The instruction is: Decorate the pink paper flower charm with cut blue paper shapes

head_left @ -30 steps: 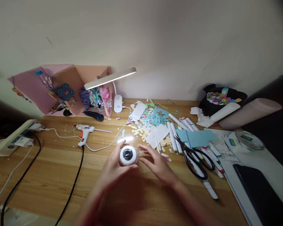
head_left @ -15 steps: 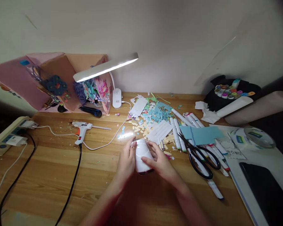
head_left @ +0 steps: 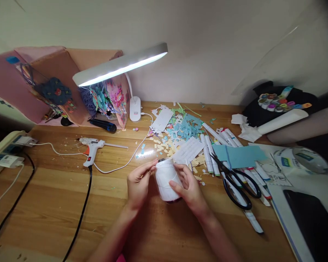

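Observation:
A white-covered jar with a dark bottom edge is held over the near middle of the wooden desk, slightly tilted. My right hand wraps its right side, thumb pressed across the front. At the upper left rim, the fingers and thumb of my left hand pinch together; its palm stands away from the jar's side. Just beyond the jar lie a written paper slip and a heap of coloured paper scraps.
A glue gun with its black cord lies left. Black-handled scissors rest over white markers and blue paper at right. Behind stand a lit lamp and a pink box. A dark phone-like slab lies near right.
My left hand has shifted from lying along the jar's left side to pinching near its upper rim, its palm farther out. My right hand keeps its hold. The camera view has shifted slightly.

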Tool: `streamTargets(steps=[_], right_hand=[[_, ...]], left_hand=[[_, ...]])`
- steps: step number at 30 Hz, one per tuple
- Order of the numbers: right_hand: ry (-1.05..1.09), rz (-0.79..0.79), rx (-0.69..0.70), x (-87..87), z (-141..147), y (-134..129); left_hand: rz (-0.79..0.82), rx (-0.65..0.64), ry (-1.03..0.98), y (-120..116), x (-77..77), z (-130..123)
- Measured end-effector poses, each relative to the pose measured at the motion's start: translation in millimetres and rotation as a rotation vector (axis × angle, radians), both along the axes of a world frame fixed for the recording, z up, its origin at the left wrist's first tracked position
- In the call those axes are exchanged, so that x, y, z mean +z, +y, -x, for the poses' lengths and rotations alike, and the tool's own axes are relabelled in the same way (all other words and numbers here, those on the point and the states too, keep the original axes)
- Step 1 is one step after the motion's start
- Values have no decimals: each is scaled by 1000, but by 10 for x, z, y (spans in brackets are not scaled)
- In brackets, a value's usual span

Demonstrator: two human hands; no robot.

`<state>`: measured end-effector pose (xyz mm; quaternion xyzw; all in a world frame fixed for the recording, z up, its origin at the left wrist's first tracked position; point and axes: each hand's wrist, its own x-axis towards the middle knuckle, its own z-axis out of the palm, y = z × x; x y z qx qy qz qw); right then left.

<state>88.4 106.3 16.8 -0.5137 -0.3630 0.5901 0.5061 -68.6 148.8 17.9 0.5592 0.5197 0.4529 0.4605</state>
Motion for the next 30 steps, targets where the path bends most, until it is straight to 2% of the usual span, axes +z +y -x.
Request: streamTargets(steps=[7, 14, 16, 18, 22, 26, 30], right_hand=[[302, 175, 127, 35, 14, -61], [356, 137, 219, 50, 45, -78], [219, 54, 194, 53, 23, -81], [-23, -64, 139, 67, -3, -96], [-500, -252, 31, 119, 5, -157], [-790, -383, -90, 155, 84, -205], [-945, -553, -158, 163, 130, -204]], left_hand=[[-137, -16, 166, -38, 103, 87], [-124, -25, 191, -22, 119, 100], [-105, -47, 170, -9, 191, 130], [-115, -94, 186, -6, 313, 152], [-330, -210, 421, -58, 535, 74], [-574, -78, 692, -129, 540, -124], [-711, -51, 736, -156, 478, -222]])
